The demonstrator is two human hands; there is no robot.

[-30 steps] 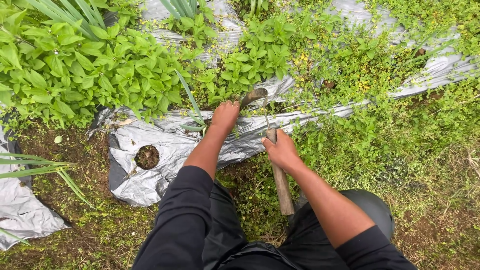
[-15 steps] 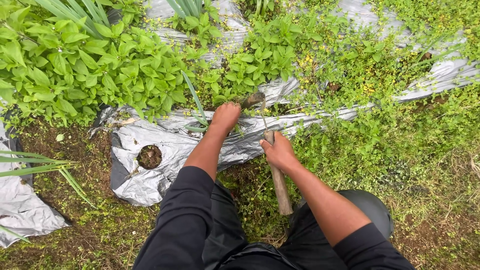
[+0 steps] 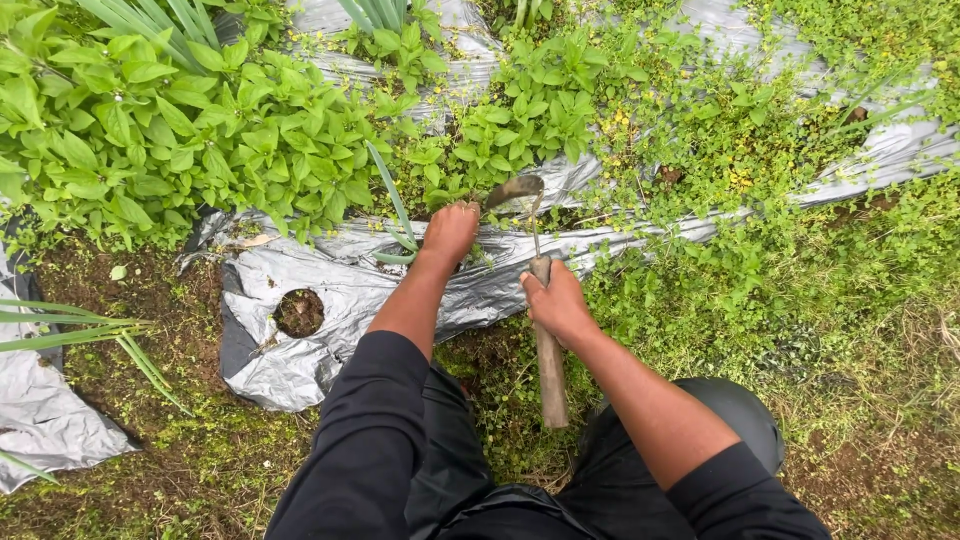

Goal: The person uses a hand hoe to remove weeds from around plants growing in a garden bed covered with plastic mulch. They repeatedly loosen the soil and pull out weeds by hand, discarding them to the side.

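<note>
Left hand (image 3: 450,232) grips weeds, seemingly; right hand (image 3: 558,303) holds sickle (image 3: 545,330); leafy plants (image 3: 200,130) crowd silver mulch sheet (image 3: 330,290).

silver plastic mulch (image 3: 330,285), planting hole (image 3: 297,312), leafy weeds (image 3: 180,130)

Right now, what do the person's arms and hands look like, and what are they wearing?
Both hands are bare: no gloves, rings or watch visible on the left hand or the right hand. The forearms are bare too. Each arm wears a plain black sleeve, the left sleeve and right sleeve pushed up near the elbows, with no markings showing.
</note>
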